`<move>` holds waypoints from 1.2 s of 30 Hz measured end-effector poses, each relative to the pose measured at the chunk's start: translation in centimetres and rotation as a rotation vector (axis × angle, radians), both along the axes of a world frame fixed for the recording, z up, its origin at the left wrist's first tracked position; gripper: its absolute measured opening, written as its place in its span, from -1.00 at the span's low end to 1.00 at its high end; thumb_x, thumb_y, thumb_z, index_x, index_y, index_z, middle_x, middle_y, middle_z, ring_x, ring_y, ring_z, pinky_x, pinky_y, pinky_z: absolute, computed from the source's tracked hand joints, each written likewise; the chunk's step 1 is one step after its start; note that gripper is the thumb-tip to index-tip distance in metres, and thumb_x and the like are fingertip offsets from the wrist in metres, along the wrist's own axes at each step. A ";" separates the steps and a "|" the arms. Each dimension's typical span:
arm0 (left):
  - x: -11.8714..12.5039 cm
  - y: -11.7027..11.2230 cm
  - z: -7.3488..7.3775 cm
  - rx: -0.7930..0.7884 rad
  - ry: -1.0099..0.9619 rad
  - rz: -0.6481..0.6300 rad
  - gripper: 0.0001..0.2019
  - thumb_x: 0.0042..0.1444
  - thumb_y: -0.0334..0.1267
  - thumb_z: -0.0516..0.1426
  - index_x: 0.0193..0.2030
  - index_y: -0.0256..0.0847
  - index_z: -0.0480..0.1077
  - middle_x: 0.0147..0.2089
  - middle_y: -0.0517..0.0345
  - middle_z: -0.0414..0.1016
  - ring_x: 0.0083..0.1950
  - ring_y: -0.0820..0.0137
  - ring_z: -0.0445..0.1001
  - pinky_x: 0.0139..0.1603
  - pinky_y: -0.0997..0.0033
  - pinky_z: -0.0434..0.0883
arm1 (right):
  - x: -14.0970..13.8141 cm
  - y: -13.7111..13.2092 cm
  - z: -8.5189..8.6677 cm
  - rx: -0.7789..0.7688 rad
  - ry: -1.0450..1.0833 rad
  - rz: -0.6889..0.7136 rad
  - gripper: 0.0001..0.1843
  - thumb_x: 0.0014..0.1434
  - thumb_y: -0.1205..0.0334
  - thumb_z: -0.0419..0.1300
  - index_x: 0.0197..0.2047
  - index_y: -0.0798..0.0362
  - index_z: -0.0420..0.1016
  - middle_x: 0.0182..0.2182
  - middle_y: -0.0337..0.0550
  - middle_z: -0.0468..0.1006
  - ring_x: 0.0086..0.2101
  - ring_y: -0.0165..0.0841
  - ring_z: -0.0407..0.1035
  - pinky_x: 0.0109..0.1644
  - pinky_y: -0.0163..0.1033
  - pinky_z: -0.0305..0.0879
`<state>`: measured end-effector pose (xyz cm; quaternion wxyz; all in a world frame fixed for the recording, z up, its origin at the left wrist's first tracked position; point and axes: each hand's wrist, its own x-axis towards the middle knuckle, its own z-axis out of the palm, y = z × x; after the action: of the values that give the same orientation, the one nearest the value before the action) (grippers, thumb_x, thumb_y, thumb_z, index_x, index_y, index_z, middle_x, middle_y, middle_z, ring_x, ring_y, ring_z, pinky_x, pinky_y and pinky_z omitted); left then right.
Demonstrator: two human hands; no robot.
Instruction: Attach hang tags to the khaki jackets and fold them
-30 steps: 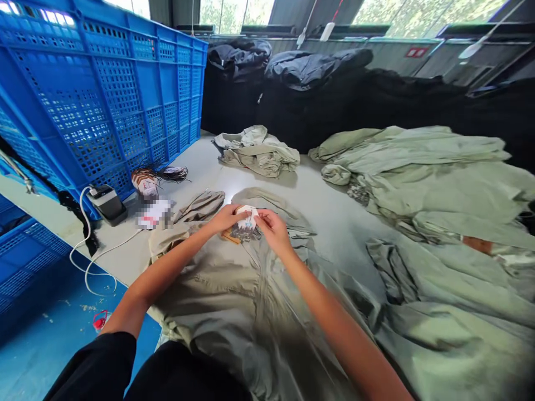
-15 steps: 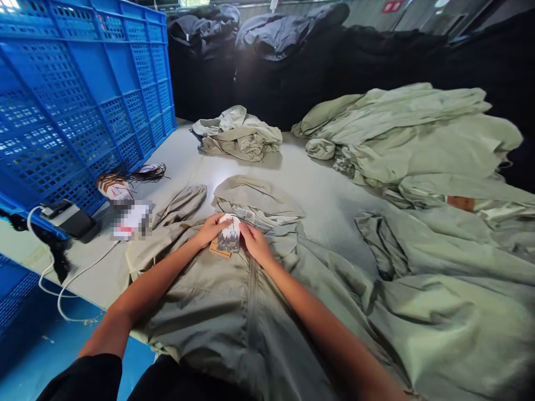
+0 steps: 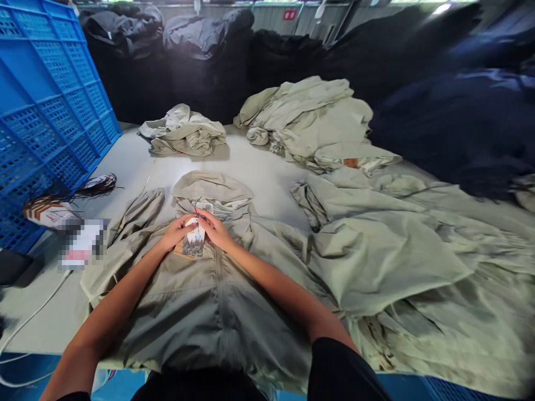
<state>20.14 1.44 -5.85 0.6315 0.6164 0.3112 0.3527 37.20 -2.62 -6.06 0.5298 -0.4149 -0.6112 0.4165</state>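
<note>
A khaki-grey zip jacket lies spread in front of me, its hood pointing away. Over its upper chest I hold a printed hang tag, white at the top with a dark tree picture below. A brown card tag shows behind it. My left hand pinches the tag's upper left side. Fingers of my right hand close at its top right corner, where a thin dark string sticks out. The fingertips partly cover the string's end.
A blue plastic crate stands at the left. Near it lie bundled tags with dark strings and a blurred-out device with a white cable. A crumpled garment and a larger garment pile lie farther back. More jackets spread at right.
My view has swung to the right, so everything sits farther left in it. My right fingers have moved up to the tag's top, and a dark string now shows there.
</note>
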 end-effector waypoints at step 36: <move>3.1 -0.6 6.2 0.848 0.792 0.234 -0.61 -0.02 -0.05 0.30 -0.12 -0.28 0.48 -0.20 -0.11 0.49 -0.09 0.08 0.46 -0.02 0.09 0.36 | 15.8 -8.6 5.1 0.007 -0.551 -0.423 -0.75 0.22 0.17 0.18 -0.07 0.01 0.57 -0.17 -0.10 0.65 -0.16 -0.27 0.52 0.04 -0.15 0.37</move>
<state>23.21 0.87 0.37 0.1225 0.8613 0.4212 0.2565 53.00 -11.19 -0.94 0.4209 -0.6276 -0.6332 0.1676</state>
